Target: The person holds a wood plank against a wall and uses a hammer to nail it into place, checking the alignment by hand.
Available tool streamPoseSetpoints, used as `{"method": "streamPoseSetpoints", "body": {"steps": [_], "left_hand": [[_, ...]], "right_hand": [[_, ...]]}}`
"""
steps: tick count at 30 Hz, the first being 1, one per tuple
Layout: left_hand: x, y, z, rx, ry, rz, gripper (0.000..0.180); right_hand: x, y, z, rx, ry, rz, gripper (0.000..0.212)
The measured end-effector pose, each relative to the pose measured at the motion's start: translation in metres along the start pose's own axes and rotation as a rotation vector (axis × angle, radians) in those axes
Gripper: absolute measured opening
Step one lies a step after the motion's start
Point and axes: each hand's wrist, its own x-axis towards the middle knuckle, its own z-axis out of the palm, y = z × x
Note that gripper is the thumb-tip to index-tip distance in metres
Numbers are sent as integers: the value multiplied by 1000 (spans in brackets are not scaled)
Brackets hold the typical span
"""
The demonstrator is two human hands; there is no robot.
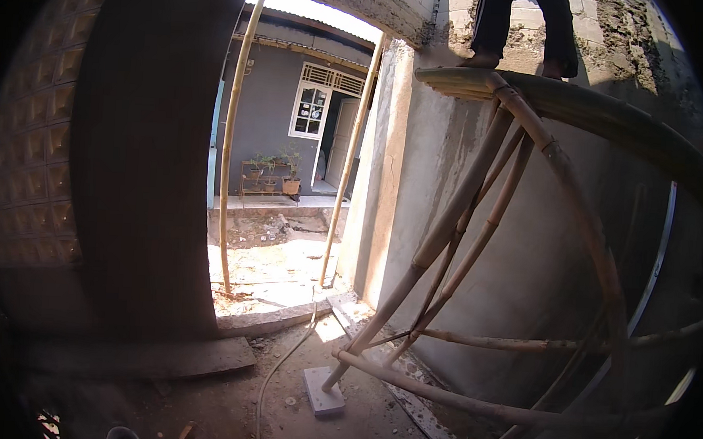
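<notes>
Neither grip in view, so state impossible to tell. Nearest: dirt floor (222, 407), hose (276, 370), pale block (322, 393) footing bamboo scaffold (478, 226). Farther up, another person's feet (519, 63) on its plank. Beyond, doorway (290, 176) to sunlit yard.

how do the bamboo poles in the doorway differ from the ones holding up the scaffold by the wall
The two doorway poles stand near upright, apart from each other, in daylight. The scaffold poles lean steeply against the plastered wall, cross one another and sit in shade. One scaffold pole rests its foot on a pale block; the doorway poles meet bare ground. The scaffold poles carry a platform with a person's feet on it. All are plain, jointed bamboo.
</notes>
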Motion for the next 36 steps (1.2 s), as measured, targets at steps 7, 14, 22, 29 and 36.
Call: {"method": "streamPoseSetpoints", "body": {"steps": [7,14,22,29,36], "left_hand": [[123,67,50,-191,193,-96,18],[221,102,61,-557,445,-41,15],[396,92,104,-481,446,-238,11],[570,129,180,-360,88,-50,9],[714,155,335,-346,-256,-58,7]], "right_hand": [[158,-66,-78,-182,-86,56,37],[190,-299,-112,-146,28,-285,29],[303,-345,-78,-86,-64,-91,27],[284,-336,-64,-307,-103,197,40],[386,-332,-60,-210,-43,157,46]]}}
